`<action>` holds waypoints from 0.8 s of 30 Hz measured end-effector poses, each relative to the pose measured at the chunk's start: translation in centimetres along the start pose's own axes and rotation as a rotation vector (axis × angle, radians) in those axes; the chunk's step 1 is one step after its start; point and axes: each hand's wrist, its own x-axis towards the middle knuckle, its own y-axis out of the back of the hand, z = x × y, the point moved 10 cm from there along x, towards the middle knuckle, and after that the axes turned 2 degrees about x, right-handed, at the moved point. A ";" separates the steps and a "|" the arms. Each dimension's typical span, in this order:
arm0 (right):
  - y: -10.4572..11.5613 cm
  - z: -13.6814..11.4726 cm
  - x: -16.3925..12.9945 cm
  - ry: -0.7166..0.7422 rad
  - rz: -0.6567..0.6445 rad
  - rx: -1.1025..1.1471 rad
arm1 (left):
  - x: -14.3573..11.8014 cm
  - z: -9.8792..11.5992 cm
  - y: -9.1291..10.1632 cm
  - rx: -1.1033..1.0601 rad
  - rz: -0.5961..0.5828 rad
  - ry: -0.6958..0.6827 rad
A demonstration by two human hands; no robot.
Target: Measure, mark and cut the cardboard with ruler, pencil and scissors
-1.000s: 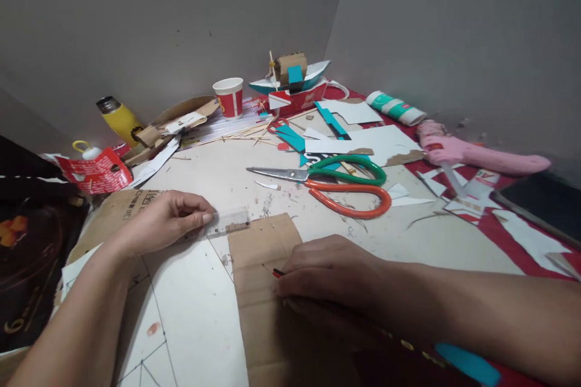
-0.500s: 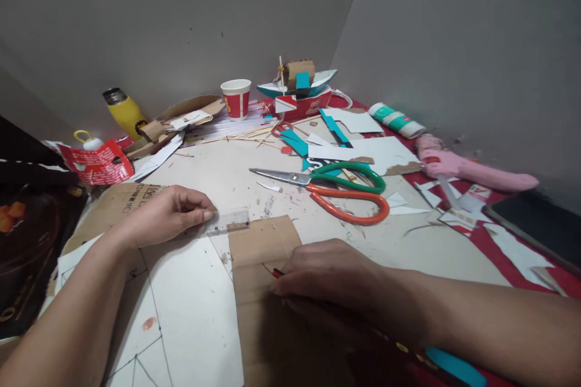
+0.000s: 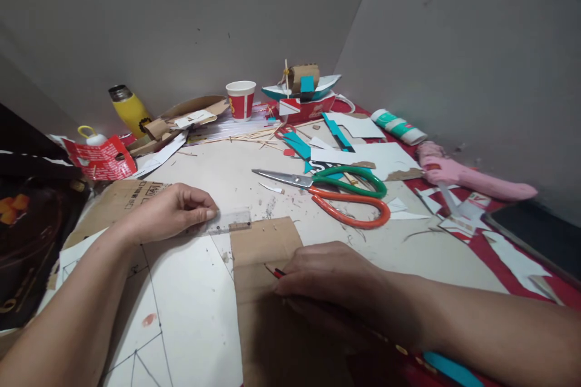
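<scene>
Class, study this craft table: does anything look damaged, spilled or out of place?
Yes. Paper offcuts and thin sticks lie strewn across the table, and a reddish smear stains the white sheet near the left hand.

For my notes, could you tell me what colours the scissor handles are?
Green and orange handles, clearest in the head view.

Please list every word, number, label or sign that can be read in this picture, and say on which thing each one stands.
"S", a white letter on a black scrap under the scissors: only this letter shows.
Black print on the cardboard sheet by the left hand: too small to read.
Marks on the clear ruler: too fine to read.
Print on the red and white cup, the red packet and the green and white tube: blurred, not readable.
</scene>
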 end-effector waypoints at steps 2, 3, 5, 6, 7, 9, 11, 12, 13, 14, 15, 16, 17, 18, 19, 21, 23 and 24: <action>0.2 0.0 -0.1 0.008 0.013 0.004 | 0.0 -0.1 0.0 -0.001 -0.004 0.000; 0.2 0.0 -0.1 0.007 0.020 0.007 | 0.0 -0.1 0.0 0.002 -0.005 -0.003; 0.2 0.3 -0.3 -0.001 0.032 0.023 | 0.0 -0.1 0.0 0.018 -0.005 -0.013; 0.1 0.4 -0.4 -0.007 0.033 0.038 | 0.0 -0.1 0.0 0.030 -0.003 -0.017; 0.0 0.5 -0.4 -0.013 0.040 0.054 | 0.0 -0.2 0.0 0.041 -0.002 -0.021; 0.1 0.8 -0.4 -0.062 0.079 0.076 | 0.0 -0.2 0.0 0.047 -0.001 -0.022; 0.7 1.8 -0.4 -0.216 0.159 0.112 | 0.1 -0.3 0.0 0.041 -0.001 -0.019; 1.0 2.7 -0.5 -0.332 0.201 0.163 | 0.2 -0.3 0.0 0.037 -0.001 -0.019; 1.3 3.6 -0.8 -0.462 0.245 0.237 | 0.2 -0.4 0.0 0.036 0.001 -0.020; 1.5 4.4 -1.2 -0.583 0.289 0.328 | 0.2 -0.4 -0.1 0.037 0.001 -0.022; 1.7 4.9 -1.6 -0.677 0.336 0.419 | 0.2 -0.4 -0.1 0.037 0.002 -0.026; 1.9 5.2 -1.8 -0.742 0.377 0.492 | 0.3 -0.4 -0.1 0.036 0.003 -0.029; 2.2 5.4 -1.9 -0.782 0.407 0.538 | 0.3 -0.5 -0.1 0.036 0.003 -0.032; 2.5 5.5 -1.8 -0.799 0.426 0.562 | 0.3 -0.6 -0.1 0.036 0.002 -0.033; 2.6 5.5 -1.6 -0.807 0.428 0.579 | 0.3 -0.6 -0.1 0.038 0.002 -0.034; 2.4 5.7 -1.0 -0.812 0.416 0.600 | 0.3 -0.6 -0.1 0.044 0.004 -0.036; 1.8 6.0 -0.4 -0.813 0.413 0.619 | 0.4 -0.6 -0.1 0.057 0.004 -0.036; 1.4 6.2 -0.2 -0.816 0.417 0.627 | 0.4 -0.6 -0.1 0.064 0.004 -0.036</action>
